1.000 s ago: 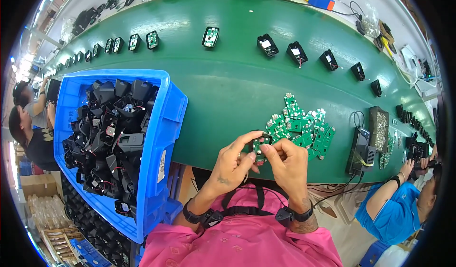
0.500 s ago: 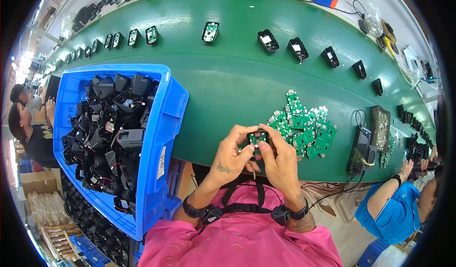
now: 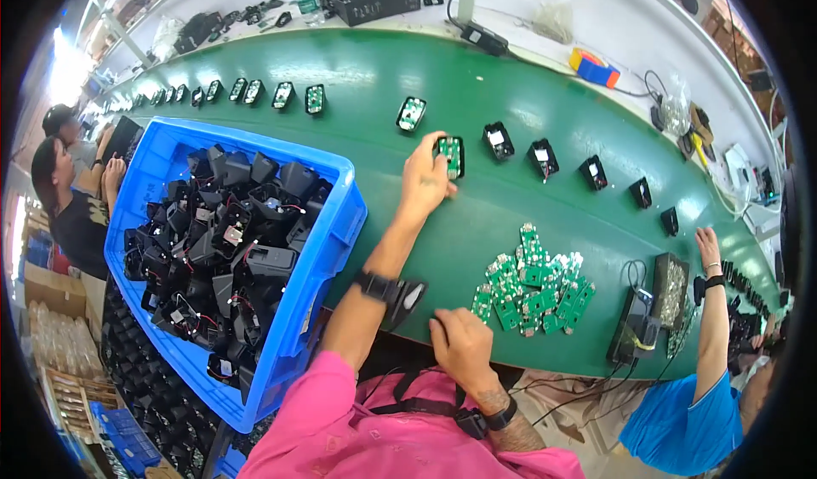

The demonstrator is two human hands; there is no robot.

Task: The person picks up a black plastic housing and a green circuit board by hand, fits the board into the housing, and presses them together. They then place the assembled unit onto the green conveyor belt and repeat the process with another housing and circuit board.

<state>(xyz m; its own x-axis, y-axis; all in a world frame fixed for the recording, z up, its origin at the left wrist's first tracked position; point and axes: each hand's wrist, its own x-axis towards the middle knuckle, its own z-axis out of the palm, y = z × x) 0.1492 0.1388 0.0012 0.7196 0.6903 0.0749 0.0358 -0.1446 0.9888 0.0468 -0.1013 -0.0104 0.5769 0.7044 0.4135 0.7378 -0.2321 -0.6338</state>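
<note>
Out over the green table (image 3: 400,151), my left hand (image 3: 425,181) grips a small black housing with a green circuit board (image 3: 450,157) set inside it. My right hand (image 3: 464,347) is closed at the table's near edge, fingers curled, with nothing visible in it. Just beyond it lies a loose pile of green circuit boards (image 3: 536,287). A similar housing with a board (image 3: 411,114) stands just left of the held one. To the right, a black housing without a green board showing (image 3: 499,141) begins a spaced row of several.
At my left, a blue crate (image 3: 345,189) is heaped with black housings (image 3: 247,223). More board-filled housings (image 3: 282,96) line the far left. A black power unit (image 3: 634,326) and a parts tray (image 3: 671,287) stand right. A co-worker's hand (image 3: 708,247) reaches in near the row's end.
My left hand has carried the housing with its board away from me to the row. My right hand has let go and drawn back to the near edge. A co-worker's arm has reached forward.
</note>
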